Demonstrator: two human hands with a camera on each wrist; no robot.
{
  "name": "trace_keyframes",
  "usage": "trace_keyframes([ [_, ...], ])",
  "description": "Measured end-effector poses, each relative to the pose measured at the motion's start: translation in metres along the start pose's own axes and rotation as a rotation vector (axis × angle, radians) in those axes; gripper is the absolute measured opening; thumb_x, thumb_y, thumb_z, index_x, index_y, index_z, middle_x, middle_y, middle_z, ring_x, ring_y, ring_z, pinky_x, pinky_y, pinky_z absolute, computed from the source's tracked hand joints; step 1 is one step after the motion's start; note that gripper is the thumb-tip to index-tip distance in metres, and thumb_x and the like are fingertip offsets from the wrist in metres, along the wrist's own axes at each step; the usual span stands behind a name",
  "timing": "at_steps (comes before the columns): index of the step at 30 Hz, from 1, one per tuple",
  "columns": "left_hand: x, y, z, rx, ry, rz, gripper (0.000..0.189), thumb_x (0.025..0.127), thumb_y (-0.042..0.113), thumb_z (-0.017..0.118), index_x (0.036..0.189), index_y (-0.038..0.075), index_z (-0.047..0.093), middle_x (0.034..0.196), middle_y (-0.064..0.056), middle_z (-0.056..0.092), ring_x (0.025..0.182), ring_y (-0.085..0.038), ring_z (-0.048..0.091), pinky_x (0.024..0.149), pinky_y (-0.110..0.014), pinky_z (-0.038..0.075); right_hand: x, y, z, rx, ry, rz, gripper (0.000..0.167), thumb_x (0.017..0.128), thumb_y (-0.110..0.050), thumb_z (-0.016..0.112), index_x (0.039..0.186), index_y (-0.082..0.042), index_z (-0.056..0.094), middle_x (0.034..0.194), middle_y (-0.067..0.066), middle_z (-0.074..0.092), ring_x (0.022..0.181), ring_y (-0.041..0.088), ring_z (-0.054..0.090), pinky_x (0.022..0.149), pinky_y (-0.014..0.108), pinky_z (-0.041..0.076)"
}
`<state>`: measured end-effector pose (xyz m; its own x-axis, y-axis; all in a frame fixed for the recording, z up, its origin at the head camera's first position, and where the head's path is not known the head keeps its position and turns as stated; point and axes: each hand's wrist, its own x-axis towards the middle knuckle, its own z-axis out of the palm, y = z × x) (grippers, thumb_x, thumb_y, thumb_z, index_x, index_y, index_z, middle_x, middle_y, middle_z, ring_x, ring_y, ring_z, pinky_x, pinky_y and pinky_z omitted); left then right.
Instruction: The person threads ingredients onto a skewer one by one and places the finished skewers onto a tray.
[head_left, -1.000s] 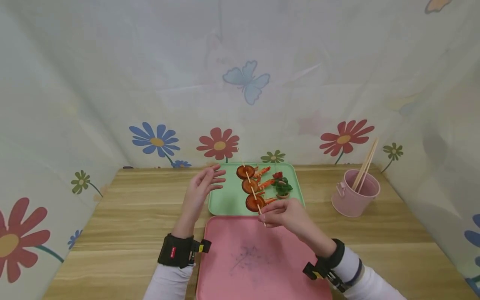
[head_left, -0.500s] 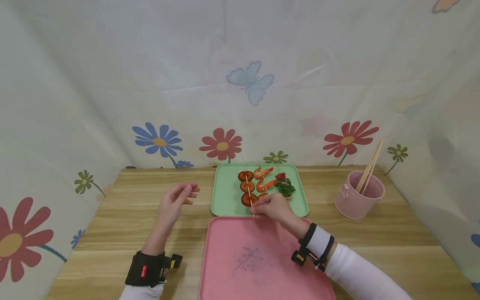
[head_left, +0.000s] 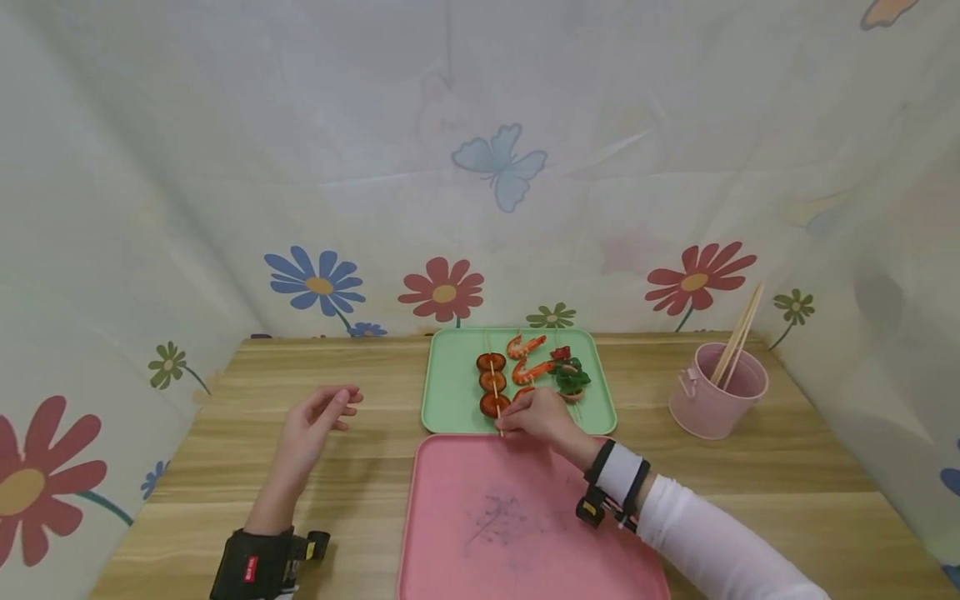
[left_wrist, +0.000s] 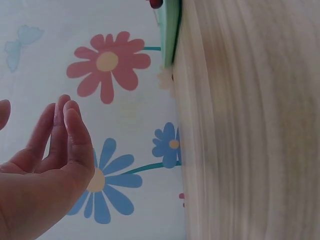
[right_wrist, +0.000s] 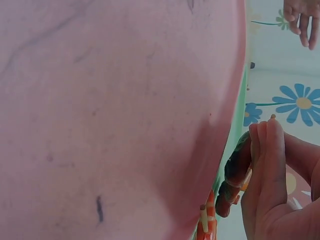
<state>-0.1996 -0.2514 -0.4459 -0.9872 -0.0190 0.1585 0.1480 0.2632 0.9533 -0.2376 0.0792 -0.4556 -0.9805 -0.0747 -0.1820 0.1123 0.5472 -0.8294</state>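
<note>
Over the near edge of the green tray (head_left: 450, 408), my right hand (head_left: 546, 417) pinches the near end of a mushroom skewer (head_left: 492, 382), a thin stick through three round brown caps. The caps lie on or just above the tray; I cannot tell which. Beside them on the tray is a skewer of orange shrimp (head_left: 531, 371), partly behind the hand. Farther right lies a skewer with green leafy and red pieces (head_left: 572, 377). My left hand (head_left: 313, 421) is raised above the wooden table, left of both trays, fingers loosely bent and holding nothing.
A pink tray (head_left: 517, 533) with a faint dark plant print lies in front of the green one. To the right stands a pink bucket (head_left: 705, 408) holding thin wooden sticks (head_left: 738, 337). A flowered curtain (head_left: 337, 167) hangs behind the table (head_left: 360, 517).
My right hand has lowered the mushroom skewer toward the left part of the green tray. The left hand has drawn away to the left and nearer me.
</note>
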Motion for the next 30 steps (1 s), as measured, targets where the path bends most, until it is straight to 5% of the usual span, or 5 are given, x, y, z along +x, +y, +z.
trace_keyframes([
  [13,0.0,0.006,0.001,0.02,-0.02,0.004,0.042,0.097,0.037,0.051,0.121,0.004,0.059,0.118,-0.017,0.063,0.093,-0.009,0.061,0.076,-0.024,0.052,0.006,0.003,0.003,-0.127,-0.003,-0.045,0.014,0.073,-0.019,0.082,0.078,-0.007,0.077,0.076,0.002,0.072,0.075,0.011,0.064,0.07,0.027,0.052],
  [23,0.002,0.005,0.002,0.013,-0.026,-0.002,0.043,0.096,0.039,0.052,0.12,0.004,0.059,0.119,-0.018,0.063,0.094,-0.011,0.062,0.075,-0.023,0.052,0.006,0.005,0.003,-0.078,-0.052,-0.04,0.011,0.076,-0.014,0.079,0.079,-0.004,0.075,0.071,0.003,0.071,0.061,0.017,0.067,0.06,0.027,0.053],
  [30,0.006,0.006,0.004,0.017,-0.033,-0.009,0.044,0.096,0.04,0.052,0.121,0.004,0.059,0.118,-0.018,0.063,0.095,-0.013,0.062,0.076,-0.022,0.052,0.013,0.007,0.003,-0.152,-0.058,-0.062,0.012,0.074,-0.017,0.081,0.075,-0.008,0.075,0.066,0.001,0.07,0.058,0.013,0.066,0.055,0.022,0.048],
])
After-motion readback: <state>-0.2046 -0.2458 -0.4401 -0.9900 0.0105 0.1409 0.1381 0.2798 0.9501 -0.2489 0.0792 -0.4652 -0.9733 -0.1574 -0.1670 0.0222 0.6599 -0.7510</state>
